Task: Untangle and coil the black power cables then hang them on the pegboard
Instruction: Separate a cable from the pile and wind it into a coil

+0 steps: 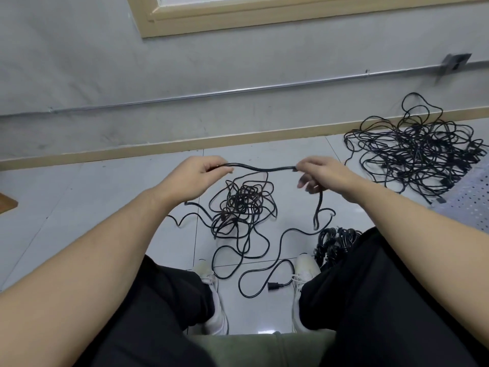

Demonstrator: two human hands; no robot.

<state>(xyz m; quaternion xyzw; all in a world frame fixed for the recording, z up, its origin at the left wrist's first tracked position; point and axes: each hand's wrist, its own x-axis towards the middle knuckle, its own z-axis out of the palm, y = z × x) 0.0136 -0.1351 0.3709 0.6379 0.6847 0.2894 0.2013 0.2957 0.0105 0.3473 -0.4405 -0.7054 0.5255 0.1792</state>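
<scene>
Head view shows the left hand (197,176) and the right hand (321,173) each pinching one black cable (264,169), a short span stretched between them above a small tangle (242,207) on the tiled floor (105,207), with the cable's tail dropping from the right hand. A bigger heap (415,152) lies well apart at right, near a perforated board (473,200). To do this well, I judge, feed the cable hand over hand, lifting it gently from the knot, not yanking.
</scene>
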